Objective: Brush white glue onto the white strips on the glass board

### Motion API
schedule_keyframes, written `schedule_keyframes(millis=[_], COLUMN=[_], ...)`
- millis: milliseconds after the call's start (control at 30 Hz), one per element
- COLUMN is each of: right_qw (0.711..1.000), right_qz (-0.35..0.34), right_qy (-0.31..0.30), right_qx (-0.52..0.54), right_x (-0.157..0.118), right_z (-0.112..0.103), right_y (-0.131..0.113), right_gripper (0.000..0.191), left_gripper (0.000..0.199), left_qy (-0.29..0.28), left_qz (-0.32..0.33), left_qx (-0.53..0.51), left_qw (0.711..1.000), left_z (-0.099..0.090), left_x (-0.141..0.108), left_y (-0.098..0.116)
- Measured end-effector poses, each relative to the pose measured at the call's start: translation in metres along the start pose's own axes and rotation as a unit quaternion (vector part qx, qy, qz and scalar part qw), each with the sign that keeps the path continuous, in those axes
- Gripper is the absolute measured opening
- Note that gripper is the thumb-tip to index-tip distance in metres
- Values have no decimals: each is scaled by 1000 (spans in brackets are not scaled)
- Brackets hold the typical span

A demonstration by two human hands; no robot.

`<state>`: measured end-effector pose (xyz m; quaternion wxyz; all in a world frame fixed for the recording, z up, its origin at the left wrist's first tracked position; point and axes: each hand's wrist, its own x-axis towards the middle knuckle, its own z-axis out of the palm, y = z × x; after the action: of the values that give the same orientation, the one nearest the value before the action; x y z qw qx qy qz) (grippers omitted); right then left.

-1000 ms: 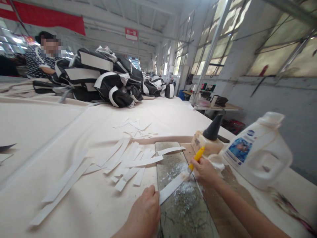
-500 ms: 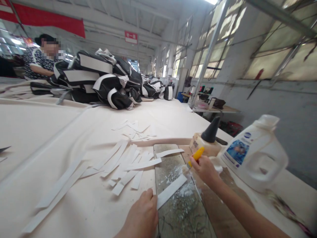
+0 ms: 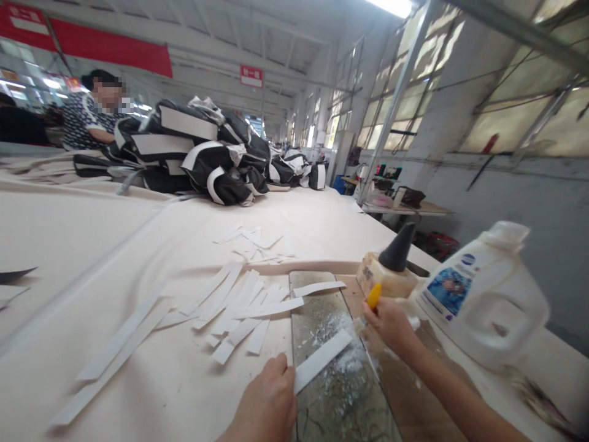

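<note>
Pinching white strip (image 3: 322,361) by near end in left grip (image 3: 271,393), across grimy board (image 3: 340,423); clasping yellow-handled brush (image 3: 374,296) in right grip (image 3: 391,322). Likely light, bendy, slippery if wet; best held by that end, clear of white smears (image 3: 327,326).

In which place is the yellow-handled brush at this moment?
In the head view, the yellow-handled brush is right of centre, in the person's right grip, nearer the camera than the black-tipped bottle, by the right edge of the board.
</note>
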<state>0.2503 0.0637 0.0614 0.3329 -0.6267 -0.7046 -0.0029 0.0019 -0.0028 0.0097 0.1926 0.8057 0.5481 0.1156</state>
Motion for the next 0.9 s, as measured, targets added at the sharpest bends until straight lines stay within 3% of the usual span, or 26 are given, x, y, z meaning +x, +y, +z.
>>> schedule_keyframes(millis=[67, 167, 200, 333, 433, 567, 700, 800, 900], right_qw=[999, 988, 988, 999, 996, 991, 981, 966, 954], right_qz=[-25, -38, -31, -29, -79, -128, -174, -220, -250], right_qy=[4, -115, -126, -5, -7, -30, -75, -121, -150], right_qx=[23, 93, 80, -17, 46, 26, -50, -60, -70], right_x=[-4, -5, -2, 22, 41, 65, 81, 84, 84], right_z=[2, 7, 8, -1, -3, 18, 48, 65, 78], right_y=[-3, -3, -1, 3, -1, -1, -3, -12, -19], right_gripper=[37, 37, 39, 43, 39, 32, 27, 29, 32], left_gripper=[28, 28, 28, 26, 26, 40, 46, 42, 31], left_qy=[1, 12, 13, 13, 46, 150, 244, 247, 225], left_qz=[4, 8, 7, 9, 18, 19, -57, -130, -157], left_qx=[-1, -4, -4, -18, -31, 23, 137, 179, 181], left_qw=[1000, 1000, 1000, 1000, 998, 988, 959, 943, 944], left_z=[0, 0, 0, -4, -13, -38, -65, -73, -69], left_x=[0, 1, 1, -1, -2, -1, 5, 13, 20], left_y=[-1, -1, -1, 0, 0, -8, -33, -55, -70])
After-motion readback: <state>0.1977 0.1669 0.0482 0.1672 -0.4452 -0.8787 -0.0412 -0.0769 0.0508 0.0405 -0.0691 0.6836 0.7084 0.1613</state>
